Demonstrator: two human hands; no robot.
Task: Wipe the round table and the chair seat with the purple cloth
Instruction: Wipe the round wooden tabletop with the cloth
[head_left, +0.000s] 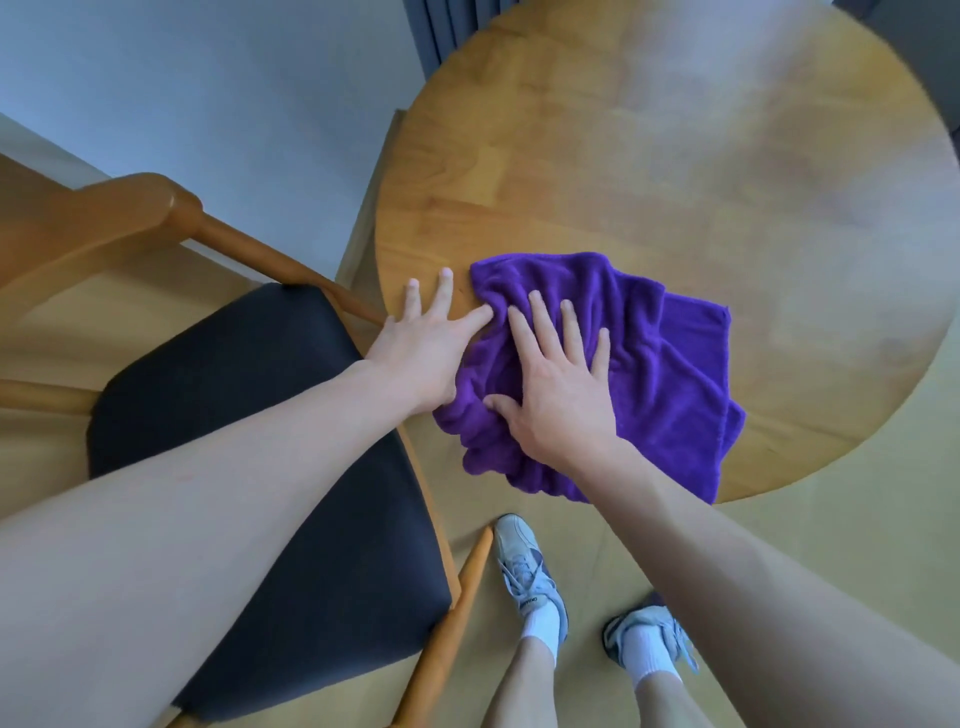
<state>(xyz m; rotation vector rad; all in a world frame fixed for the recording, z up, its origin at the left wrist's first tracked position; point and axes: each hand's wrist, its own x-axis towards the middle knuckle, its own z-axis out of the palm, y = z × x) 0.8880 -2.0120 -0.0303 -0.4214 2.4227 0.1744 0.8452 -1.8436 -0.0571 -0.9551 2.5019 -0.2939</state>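
A purple cloth (654, 364) lies rumpled on the near left part of the round wooden table (701, 171), with its near edge hanging over the rim. My right hand (556, 389) lies flat on the cloth with fingers spread. My left hand (421, 353) rests flat at the table's left edge, its thumb side touching the cloth's left border. The wooden chair with the dark seat (249, 467) stands to the left of the table, partly under my left forearm.
The chair's wooden backrest (93, 223) and arm rails frame the seat on the left. My two feet in grey shoes (530, 566) stand on the floor in front of the table. A pale wall and a dark curtain (447, 26) lie behind.
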